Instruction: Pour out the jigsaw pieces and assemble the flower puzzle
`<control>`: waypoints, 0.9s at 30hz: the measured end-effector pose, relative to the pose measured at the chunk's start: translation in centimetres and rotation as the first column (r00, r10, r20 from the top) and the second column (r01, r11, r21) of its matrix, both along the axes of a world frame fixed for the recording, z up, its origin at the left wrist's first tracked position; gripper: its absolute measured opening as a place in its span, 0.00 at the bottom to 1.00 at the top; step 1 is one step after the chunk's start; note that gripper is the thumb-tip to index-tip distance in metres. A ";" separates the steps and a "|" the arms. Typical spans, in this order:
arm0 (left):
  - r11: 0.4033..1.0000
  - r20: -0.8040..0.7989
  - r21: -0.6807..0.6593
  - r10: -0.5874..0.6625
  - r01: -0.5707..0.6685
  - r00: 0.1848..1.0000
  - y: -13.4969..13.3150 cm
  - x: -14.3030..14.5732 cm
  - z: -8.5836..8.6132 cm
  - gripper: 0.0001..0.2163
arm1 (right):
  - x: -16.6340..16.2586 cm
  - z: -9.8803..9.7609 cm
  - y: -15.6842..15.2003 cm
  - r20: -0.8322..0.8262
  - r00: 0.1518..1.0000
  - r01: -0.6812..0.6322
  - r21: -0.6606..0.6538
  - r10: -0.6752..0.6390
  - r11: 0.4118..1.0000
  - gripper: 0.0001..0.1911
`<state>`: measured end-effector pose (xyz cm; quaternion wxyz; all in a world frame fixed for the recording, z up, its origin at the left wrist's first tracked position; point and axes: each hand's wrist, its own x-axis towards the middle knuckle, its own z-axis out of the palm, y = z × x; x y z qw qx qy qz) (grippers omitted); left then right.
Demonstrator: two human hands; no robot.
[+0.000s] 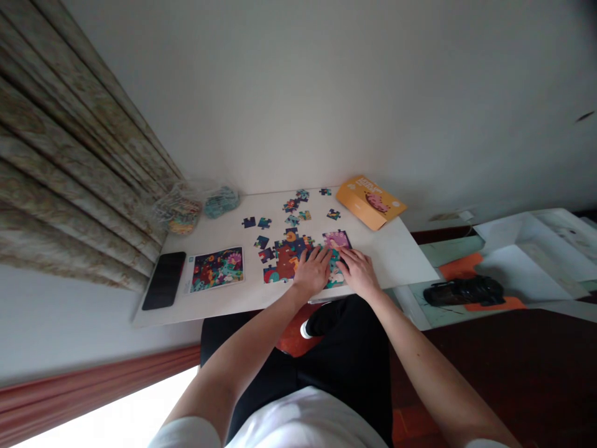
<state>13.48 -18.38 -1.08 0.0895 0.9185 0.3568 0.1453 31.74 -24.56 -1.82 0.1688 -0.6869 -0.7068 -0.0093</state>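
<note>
A partly joined jigsaw puzzle (285, 261) lies near the front edge of the white table. My left hand (313, 271) rests palm down over its middle, fingers spread on the pieces. Beside it, my right hand (359, 272) touches the puzzle's right part, thumb apart from the stretched fingers. Both hands hide some of the joined pieces. A pink corner section (336, 239) shows just beyond my right fingers. Loose puzzle pieces lie to the left and behind, among them a dark blue piece (249, 222) and a yellowish piece (305, 215).
A picture card (217, 270) of the puzzle and a black phone (164, 280) lie at the left. Plastic bags of pieces (221, 202) stand at the back left. An orange box (370, 202) sits back right. A black camera (464, 291) and white box (527, 255) are farther right.
</note>
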 end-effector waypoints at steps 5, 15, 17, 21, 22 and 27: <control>1.000 -0.040 -0.016 -0.026 0.025 0.999 0.4 0.3 0.4 0.22 | 0.6 0.5 0.2 0.015 1.000 -0.026 -0.032 0.026 0.999 0.26; 0.999 -0.058 0.005 -0.046 0.046 0.997 0.3 -0.1 0.9 0.22 | 0.7 0.3 0.3 0.033 0.997 -0.062 -0.036 0.063 0.997 0.27; 0.999 -0.066 0.001 -0.050 0.050 0.997 0.4 0.0 1.0 0.22 | 0.8 0.2 0.4 0.034 0.996 -0.078 -0.058 0.080 0.995 0.28; 0.998 -0.075 -0.009 -0.070 0.069 0.995 0.7 0.2 0.8 0.22 | 1.0 0.1 0.7 0.009 0.995 -0.095 -0.108 0.097 0.990 0.28; 0.997 -0.072 -0.012 -0.072 0.072 0.995 0.8 0.2 0.7 0.23 | 1.0 0.1 0.7 0.001 0.995 -0.098 -0.112 0.099 0.989 0.28; 0.999 -0.041 -0.011 -0.048 0.048 0.998 0.7 0.0 0.2 0.23 | 1.4 -0.2 1.1 -0.026 0.996 -0.092 -0.109 0.090 0.990 0.28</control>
